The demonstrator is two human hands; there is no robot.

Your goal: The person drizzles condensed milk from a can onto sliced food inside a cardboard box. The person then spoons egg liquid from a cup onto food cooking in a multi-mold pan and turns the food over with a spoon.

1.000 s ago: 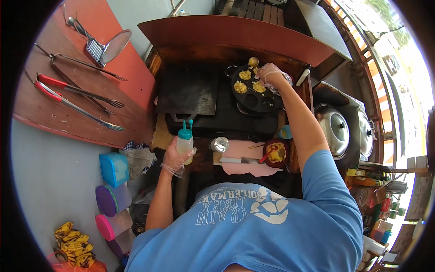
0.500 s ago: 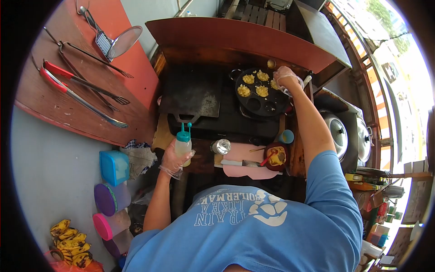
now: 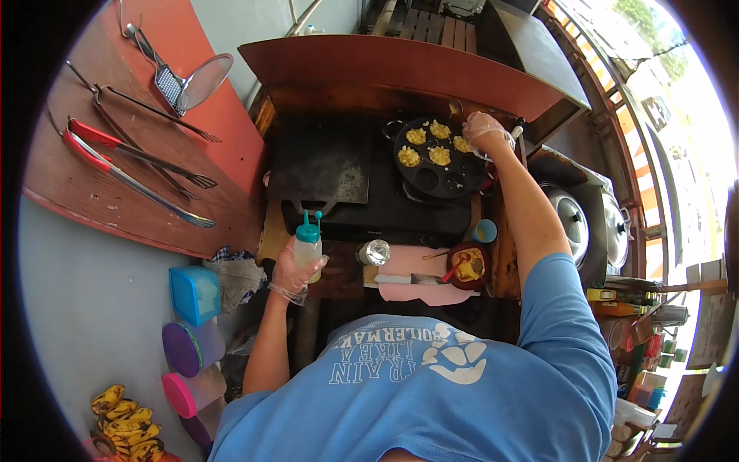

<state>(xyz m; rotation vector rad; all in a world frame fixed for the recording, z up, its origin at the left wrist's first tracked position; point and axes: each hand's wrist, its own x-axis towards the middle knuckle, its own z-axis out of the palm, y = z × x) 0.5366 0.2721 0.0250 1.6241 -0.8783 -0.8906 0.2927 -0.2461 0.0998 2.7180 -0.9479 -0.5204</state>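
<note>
In a clear plastic glove, my left hand [image 3: 290,271] is wrapped round a squeeze bottle [image 3: 308,245] with a teal cap, upright before the stove. My right hand [image 3: 485,131], gloved too, is closed at the right edge of a round black pan [image 3: 436,179] with hollows. A spoon [image 3: 456,108] shows just left of that hand, over the pan's back rim; its handle is hidden. Several hollows hold yellow chunky food [image 3: 439,155]; the front ones show only crumbs.
A flat black griddle [image 3: 319,162] lies left of the pan. In front are a foil-topped jar [image 3: 374,252], a knife [image 3: 392,279] on a pink cloth [image 3: 427,292], a red bowl [image 3: 468,266] and a blue cup [image 3: 484,230]. Tongs [image 3: 138,185] hang at the left.
My right hand has moved right, from over the pan to its right edge, and the spoon has moved right with it. Another filled hollow now shows. My left hand still holds the bottle.
</note>
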